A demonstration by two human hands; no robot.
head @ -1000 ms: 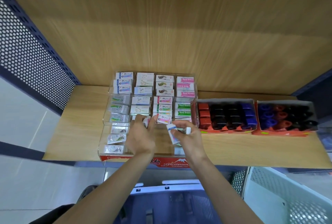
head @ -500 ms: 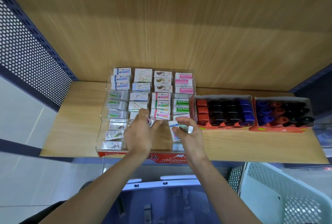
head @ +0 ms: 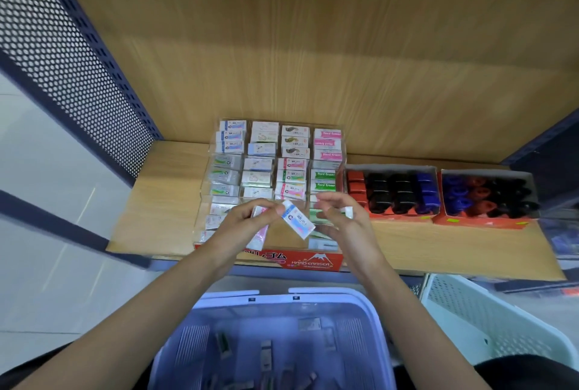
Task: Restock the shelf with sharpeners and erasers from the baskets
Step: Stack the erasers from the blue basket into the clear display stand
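Partly, left hand [head: 242, 222] and right hand [head: 343, 225], holding erasers [head: 297, 223], hide case's [head: 316, 261] front.

a stationery shop: stocked eraser display [head: 275, 164] on wooden shelf [head: 163, 201].

Single head-worn wide-angle view, aimed forward and down over both hands.

The lens sits above and behind the left hand [head: 241, 223] and right hand [head: 344, 226], whose forearms rise from the bottom edge. Just beyond the fingertips lies the shelf [head: 163, 201], faced square-on, its wooden back panel [head: 313, 60] filling the top. Under the wrists, nearest the lens, is the blue basket [head: 194, 342]. It is near enough to show label colours on the eraser [head: 297, 222] the left hand pinches and the small white piece [head: 348, 211] in the right hand's curled fingers.
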